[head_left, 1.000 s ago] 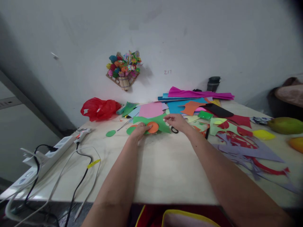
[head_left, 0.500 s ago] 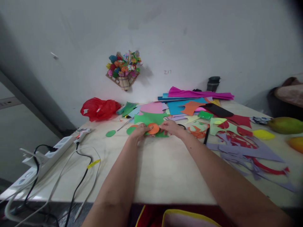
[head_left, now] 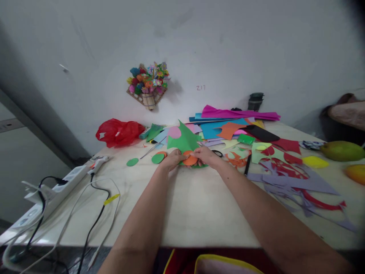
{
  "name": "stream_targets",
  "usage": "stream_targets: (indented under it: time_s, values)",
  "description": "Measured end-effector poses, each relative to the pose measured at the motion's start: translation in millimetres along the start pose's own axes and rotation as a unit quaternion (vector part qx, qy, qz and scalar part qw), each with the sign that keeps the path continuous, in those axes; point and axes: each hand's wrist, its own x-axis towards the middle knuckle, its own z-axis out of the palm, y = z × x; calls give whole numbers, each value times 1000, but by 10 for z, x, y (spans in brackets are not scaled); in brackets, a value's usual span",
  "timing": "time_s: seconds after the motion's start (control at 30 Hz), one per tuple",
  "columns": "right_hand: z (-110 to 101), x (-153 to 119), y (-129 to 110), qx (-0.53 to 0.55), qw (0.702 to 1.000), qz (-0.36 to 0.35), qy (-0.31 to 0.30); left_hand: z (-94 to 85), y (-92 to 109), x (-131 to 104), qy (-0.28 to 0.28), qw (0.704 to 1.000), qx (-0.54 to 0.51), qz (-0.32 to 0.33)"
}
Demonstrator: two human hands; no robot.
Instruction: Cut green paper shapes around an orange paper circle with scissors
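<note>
An orange paper circle (head_left: 189, 159) lies against a large green paper sheet (head_left: 184, 140) whose far part is raised off the table. My left hand (head_left: 172, 159) pinches the circle and sheet from the left side. From the right, my right hand (head_left: 204, 156) pinches the same circle and sheet. Under them, part of the green sheet is hidden by my fingers. Just left of my left hand, a green circle (head_left: 157, 158) overlaps an orange one. Farther left lies a single green circle (head_left: 132, 162).
A red plastic bag (head_left: 119, 132) sits at the back left. Paper scraps (head_left: 296, 179), a black phone (head_left: 262, 133) and fruit (head_left: 342, 151) lie to the right. A power strip (head_left: 68, 186) with cables runs along the left edge.
The green sheet's far part has risen to a point. Both hands and the orange circle have shifted slightly right, and the circles beside my left hand are more exposed.
</note>
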Motion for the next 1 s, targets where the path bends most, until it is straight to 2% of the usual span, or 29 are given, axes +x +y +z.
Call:
stream_targets:
  time_s: [0.1, 0.23, 0.37, 0.43, 0.53, 0.73, 1.0]
  values:
    - [36, 29, 1, 6, 999, -22, 34, 12, -8, 32, 34, 999, -32, 17]
    - [111, 52, -29, 61, 994, -12, 92, 20, -23, 81, 70, 988, -124, 51]
    - [156, 63, -38, 129, 982, -5, 135, 69, -14, 81, 51, 975, -215, 9]
    - [162, 74, -28, 155, 976, -8, 156, 118, -26, 87, 28, 975, -220, 5]
    - [170, 91, -5, 177, 968, -13, 176, 219, -82, 122, 29, 979, -199, 43]
    - [236, 118, 50, 203, 963, -27, 177, 418, -167, 186, 73, 974, -191, 101]
    - [286, 76, 27, 207, 959, -24, 190, 458, -201, 213, 103, 964, -201, 137]
